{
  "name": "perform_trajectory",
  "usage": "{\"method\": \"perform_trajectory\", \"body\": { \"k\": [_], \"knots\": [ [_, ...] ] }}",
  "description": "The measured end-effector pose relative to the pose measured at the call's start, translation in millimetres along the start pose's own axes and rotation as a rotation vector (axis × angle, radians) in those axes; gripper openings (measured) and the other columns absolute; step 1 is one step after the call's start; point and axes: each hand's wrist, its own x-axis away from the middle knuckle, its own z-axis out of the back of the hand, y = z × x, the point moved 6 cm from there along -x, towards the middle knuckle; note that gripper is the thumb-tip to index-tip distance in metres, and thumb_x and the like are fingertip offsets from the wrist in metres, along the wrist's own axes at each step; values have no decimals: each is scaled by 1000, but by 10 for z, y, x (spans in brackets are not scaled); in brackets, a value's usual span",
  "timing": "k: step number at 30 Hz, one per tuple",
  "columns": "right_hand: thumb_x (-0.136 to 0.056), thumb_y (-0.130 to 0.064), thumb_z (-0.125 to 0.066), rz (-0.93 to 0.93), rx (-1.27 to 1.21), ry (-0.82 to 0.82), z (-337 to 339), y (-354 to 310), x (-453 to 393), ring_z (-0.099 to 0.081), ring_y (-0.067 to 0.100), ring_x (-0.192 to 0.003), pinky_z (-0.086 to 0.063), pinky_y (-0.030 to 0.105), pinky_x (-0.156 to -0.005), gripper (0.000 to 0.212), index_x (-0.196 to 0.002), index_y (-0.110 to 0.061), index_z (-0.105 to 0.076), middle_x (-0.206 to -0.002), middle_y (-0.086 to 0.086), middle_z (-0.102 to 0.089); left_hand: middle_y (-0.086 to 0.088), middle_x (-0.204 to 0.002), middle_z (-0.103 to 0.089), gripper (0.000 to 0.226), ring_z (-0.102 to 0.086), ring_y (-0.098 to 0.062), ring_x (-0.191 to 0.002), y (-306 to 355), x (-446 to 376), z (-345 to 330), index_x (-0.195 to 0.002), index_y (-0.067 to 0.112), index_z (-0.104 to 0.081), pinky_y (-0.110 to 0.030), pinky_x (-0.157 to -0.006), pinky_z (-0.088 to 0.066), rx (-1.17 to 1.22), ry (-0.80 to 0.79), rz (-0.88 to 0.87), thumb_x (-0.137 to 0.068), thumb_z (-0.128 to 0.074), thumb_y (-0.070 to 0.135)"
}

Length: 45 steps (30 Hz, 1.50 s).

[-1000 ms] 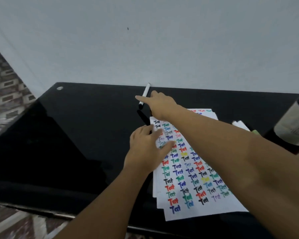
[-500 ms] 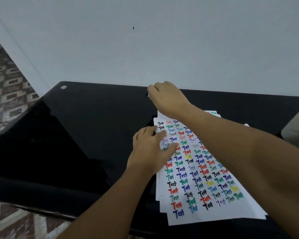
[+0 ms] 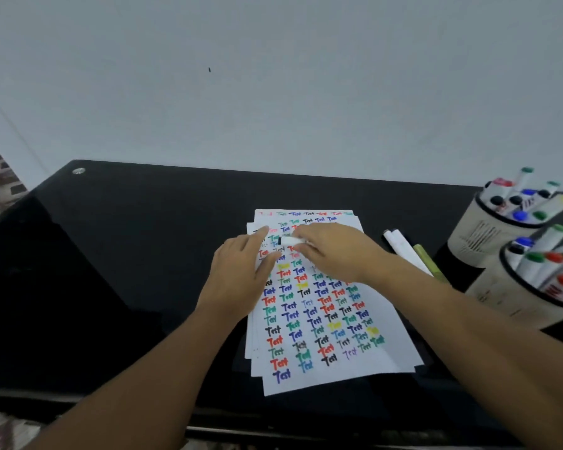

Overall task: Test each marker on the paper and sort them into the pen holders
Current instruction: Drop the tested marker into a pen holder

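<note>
**Marker in hand over the sheet, cap end toward my left fingers**

My right hand [image 3: 335,251] holds a white marker [image 3: 290,241] with the fingers curled round its barrel, just above the upper rows of the paper [image 3: 325,323]. The black end of the marker sticks out past my right fingertips, pointing at my left hand [image 3: 244,271], whose fingers lie fairly straight and slightly apart on the sheet, the forefinger reaching up beside that black end. I cannot tell whether the left thumb touches the marker

I judge the marker light, stiff and smooth, so it could roll or slip if pinched loosely; the barrel is the place to hold, with the left fingers taking the cap to pull it straight off. The paper is thin and loose in a stack, so my left palm pressing it down makes sense

Beyond my right wrist lie spare markers [image 3: 403,246] on the black table [image 3: 143,241], and further that way stand two pen holders [image 3: 481,235] filled with capped markers
</note>
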Motion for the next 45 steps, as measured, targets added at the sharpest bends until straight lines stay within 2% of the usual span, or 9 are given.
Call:
{"method": "perform_trajectory", "body": {
  "k": [7, 11, 23, 29, 35, 38, 40, 42, 45],
  "knots": [
    [-110, -48, -35, 78, 50, 2, -161, -91, 117, -60, 14, -97, -55, 41, -82, 30, -127, -35, -55, -109, -10, -66, 5, -122, -68, 37, -56, -14, -114, 40, 17, -69, -131, 20, -66, -36, -101, -44, -108, -8, -187, -103, -52, 39],
    [-110, -46, -36, 65, 40, 13, -148, -60, 104, -51, 9, -87, -48, 34, -75, 29, -122, -31, -58, -99, -13, -56, 7, -117, -68, 28, -55, -12, -108, 48, 15, -65, -125, 21, -66, -32, -94, -43, -98, 14, -210, -103, -55, 35],
    [-110, -52, -27, 74, 68, -39, -169, -90, 121, -57, 14, -86, -52, 38, -76, 34, -132, -38, -49, -96, -7, -57, 5, -114, -71, 29, -55, -14, -107, 49, 26, -84, -125, 17, -69, -33, -91, -44, -118, 42, -293, -101, -60, 30],
    [-109, -56, -26, 93, 176, 34, -112, -85, 135, -56, 9, -66, -42, 32, -56, 30, -107, -39, -50, -75, -8, -60, 4, -112, -71, 31, -55, -15, -107, 50, 39, -82, -125, 16, -69, -35, -90, -46, -132, 43, -297, -100, -59, 31],
    [-107, -57, -32, 43, 169, 9, -100, -10, 165, -60, 10, -71, -48, 30, -60, 37, -136, -40, -49, -84, -9, -64, 6, -116, -69, 33, -53, -12, -111, 39, 11, -88, -128, 18, -67, -36, -96, -46, -128, -2, -248, -102, -56, 34],
    [-109, -37, -38, -69, 18, 40, 4, 151, 247, -58, 11, -65, -46, 32, -54, 44, -151, -37, -26, -80, -5, -61, 9, -124, -65, 37, -49, -9, -117, -34, -27, -123, -132, 21, -64, -31, -102, -42, -123, -29, -182, -103, -53, 41],
    [-110, -26, -38, -139, -216, 98, 75, 290, 347, -60, 14, -60, -45, 32, -49, 44, -149, -42, -24, -78, -2, -63, 9, -124, -62, 38, -46, -8, -117, -53, -40, -134, -131, 23, -64, -29, -100, -41, -133, -26, -166, -101, -54, 44],
    [-112, -22, -37, -200, -487, 221, 138, 396, 468, -68, 12, -66, -55, 30, -53, 35, -139, -43, -41, -88, -5, -67, 9, -127, -59, 44, -44, -8, -120, -57, -46, -140, -136, 24, -60, -28, -101, -39, -143, -35, -142, -100, -55, 48],
    [-111, -18, -38, -352, -863, 428, 114, 568, 634, -74, 12, -89, -63, 43, -86, 33, -113, -33, -68, -106, -6, -71, 11, -140, -52, 57, -39, -10, -131, -29, -41, -156, -153, 33, -39, -33, -110, -34, -139, -86, -154, -101, -50, 51]
  ]
}}
